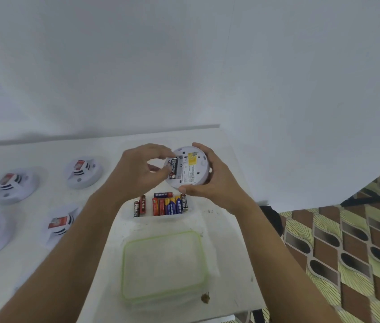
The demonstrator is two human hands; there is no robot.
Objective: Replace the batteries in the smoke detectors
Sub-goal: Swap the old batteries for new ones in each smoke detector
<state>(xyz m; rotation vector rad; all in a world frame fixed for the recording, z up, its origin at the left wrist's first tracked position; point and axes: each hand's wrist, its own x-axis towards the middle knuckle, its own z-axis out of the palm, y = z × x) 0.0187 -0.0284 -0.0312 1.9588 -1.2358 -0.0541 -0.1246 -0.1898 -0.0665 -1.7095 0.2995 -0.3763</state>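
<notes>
My right hand (pixel 210 180) grips a round white smoke detector (pixel 193 171) by its rim, back side up, above the table. Its battery bay holds a black Eveready battery (pixel 173 168). My left hand (pixel 137 172) pinches that battery with thumb and fingertips. Below the hands, a clear tray (pixel 191 214) holds several red, blue and black batteries (pixel 166 205). Several other white smoke detectors lie on the table at left, among them one detector (pixel 84 172) nearest the hands.
A clear container lid with a green rim (pixel 163 266) lies on the white table (pixel 221 264) near me. A white wall stands behind the table. The table's right edge drops to a patterned floor (pixel 347 241).
</notes>
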